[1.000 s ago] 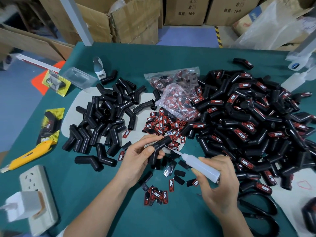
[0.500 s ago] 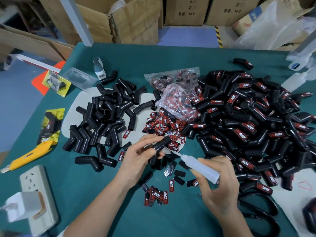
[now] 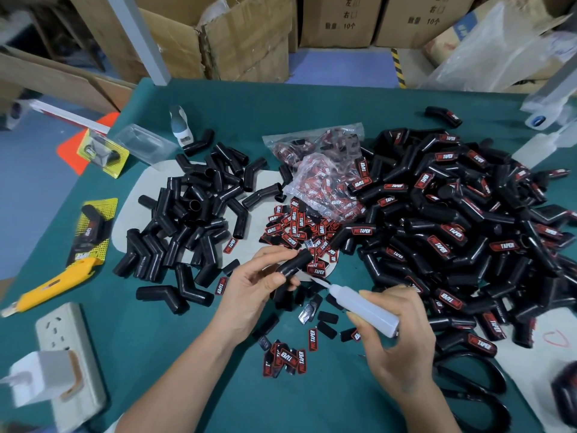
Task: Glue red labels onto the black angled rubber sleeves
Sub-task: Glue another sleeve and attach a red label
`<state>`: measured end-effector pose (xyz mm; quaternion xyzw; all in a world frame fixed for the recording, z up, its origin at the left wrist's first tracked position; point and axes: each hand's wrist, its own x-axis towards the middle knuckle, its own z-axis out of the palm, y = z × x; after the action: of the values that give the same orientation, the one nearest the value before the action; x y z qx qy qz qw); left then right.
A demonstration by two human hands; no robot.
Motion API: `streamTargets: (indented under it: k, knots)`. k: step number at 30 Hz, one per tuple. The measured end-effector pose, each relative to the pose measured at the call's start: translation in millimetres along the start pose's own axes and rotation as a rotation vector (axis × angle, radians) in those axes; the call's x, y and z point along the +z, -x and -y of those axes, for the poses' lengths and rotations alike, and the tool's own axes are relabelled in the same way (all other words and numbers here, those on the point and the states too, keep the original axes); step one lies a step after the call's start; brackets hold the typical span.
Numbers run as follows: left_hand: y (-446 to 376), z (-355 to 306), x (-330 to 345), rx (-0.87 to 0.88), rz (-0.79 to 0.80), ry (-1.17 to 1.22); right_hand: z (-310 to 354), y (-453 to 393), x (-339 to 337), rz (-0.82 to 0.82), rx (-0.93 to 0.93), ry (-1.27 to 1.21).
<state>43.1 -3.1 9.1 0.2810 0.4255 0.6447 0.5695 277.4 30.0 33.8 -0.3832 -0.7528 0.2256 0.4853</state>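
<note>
head view: left hand (image 3: 256, 285) grips sleeve (image 3: 293, 264), glue bottle (image 3: 365, 306) nozzle beside it.

glue bottle (image 3: 363, 306) tip eased off sleeve (image 3: 293, 264)

The sleeve (image 3: 293, 264) in my left hand (image 3: 254, 290) is plain black; the glue bottle (image 3: 363, 309) in my right hand (image 3: 395, 342) is milky white. Just beyond my grip lie red-and-black labels (image 3: 295, 228) with white lettering, on a teal table (image 3: 193, 354). Far left of my grip lies a yellow knife (image 3: 53, 284).
</note>
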Motion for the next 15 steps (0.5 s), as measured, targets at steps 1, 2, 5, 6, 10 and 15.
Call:
streamTargets:
  k: [1, 2, 5, 6, 10, 15]
  knots:
    - [0.0, -0.3, -0.8, -0.001, 0.003, -0.001, -0.3, -0.4, 0.0, -0.001, -0.001, 0.001]
    - [-0.1, -0.3, -1.7, -0.003, 0.006, -0.004, -1.0, -0.8, -0.3, -0.006, 0.004, 0.006]
    - [0.1, 0.6, -3.5, -0.003, 0.019, -0.020, -2.1, -1.8, -1.5, -0.027, 0.026, 0.020]
    - [0.0, 1.4, -3.6, -0.002, 0.022, -0.027, -1.8, -1.5, -1.4, -0.026, 0.023, 0.022]
    - [-0.5, 2.2, -4.7, 0.001, 0.018, -0.041, -2.0, 0.5, -0.4, -0.015, 0.005, 0.027]
    - [-0.8, 2.7, -4.6, 0.004, 0.017, -0.056, -4.7, 1.6, -1.6, -0.027, 0.022, 0.040]
